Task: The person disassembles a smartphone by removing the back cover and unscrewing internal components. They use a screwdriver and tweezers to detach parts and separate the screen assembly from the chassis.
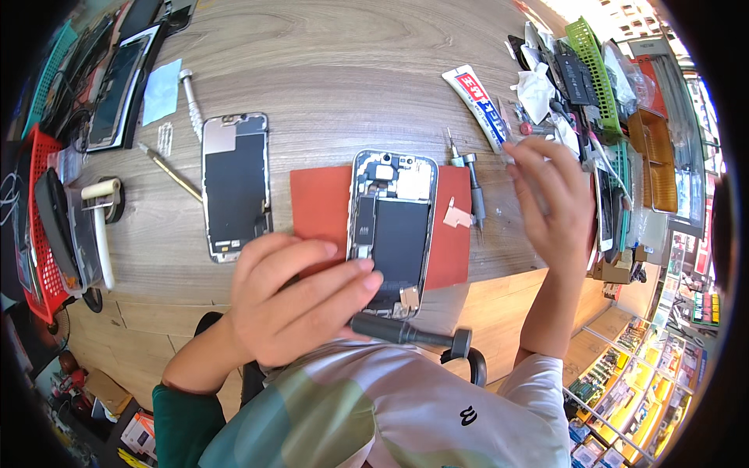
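Note:
An opened phone (400,242), its battery and inner parts bare, lies on a reddish-brown mat (320,204). My left hand (292,300) rests over its lower left side, fingertips on the phone. A dark grey screwdriver (406,333) sticks out to the right from under this hand, past the table's front edge; the hand's grip on it is partly hidden. My right hand (552,199) is raised at the right, somewhat blurred, thumb and fingertips drawn together beside the lower end of a white, blue and red tube (477,109). Anything in that pinch cannot be made out.
A detached phone screen assembly (236,187) lies left of the mat. A small copper-coloured plate (457,215) and another screwdriver (476,191) lie right of the phone. Baskets of parts, red (43,234) and green (594,74), stand at the sides.

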`<state>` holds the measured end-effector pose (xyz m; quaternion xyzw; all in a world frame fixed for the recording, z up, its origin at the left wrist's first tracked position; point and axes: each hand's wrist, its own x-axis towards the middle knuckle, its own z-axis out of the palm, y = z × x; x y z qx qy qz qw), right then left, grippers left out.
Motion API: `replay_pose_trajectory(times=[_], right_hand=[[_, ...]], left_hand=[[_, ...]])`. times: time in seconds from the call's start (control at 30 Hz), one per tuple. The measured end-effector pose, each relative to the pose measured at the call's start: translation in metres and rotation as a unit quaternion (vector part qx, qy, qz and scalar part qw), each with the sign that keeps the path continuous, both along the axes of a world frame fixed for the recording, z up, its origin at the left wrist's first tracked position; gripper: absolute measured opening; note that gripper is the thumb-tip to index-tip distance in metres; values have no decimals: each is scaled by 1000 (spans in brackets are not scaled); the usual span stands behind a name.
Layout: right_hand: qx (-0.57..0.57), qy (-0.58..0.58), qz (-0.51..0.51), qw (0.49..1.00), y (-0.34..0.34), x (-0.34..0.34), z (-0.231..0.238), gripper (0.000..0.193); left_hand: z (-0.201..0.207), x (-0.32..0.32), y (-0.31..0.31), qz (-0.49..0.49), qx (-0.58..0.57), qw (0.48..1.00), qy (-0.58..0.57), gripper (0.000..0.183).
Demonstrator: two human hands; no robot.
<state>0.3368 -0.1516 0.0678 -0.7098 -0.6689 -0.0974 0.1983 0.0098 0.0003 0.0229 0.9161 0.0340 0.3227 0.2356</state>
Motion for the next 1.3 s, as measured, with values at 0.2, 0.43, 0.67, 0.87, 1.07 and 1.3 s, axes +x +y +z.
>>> replay_pose_trajectory(times=[0.2, 0.43, 0.67, 0.87, 1.07, 1.3], right_hand=[[-43, 5, -15, 999, -36, -19, -32, 34], [52, 108, -30, 992, -42, -47, -11, 28], [65, 207, 3, 976, -44, -77, 11, 26], [50, 238, -86, 966, -38, -77, 13, 22], [-3, 240, -130, 962, -35, -66, -14, 22], [-39, 204, -165, 964, -23, -64, -15, 30]], left_hand=[[-8, 1, 3, -10, 2, 999, -32, 48], [-10, 2, 1, 2, -4, 998, -65, 42], [-9, 2, -1, 10, -18, 997, -71, 40], [-6, 2, 0, 19, -11, 996, -86, 43], [-9, 3, -3, 99, -41, 984, -140, 21], [-22, 2, -5, 177, -51, 968, -169, 24]])
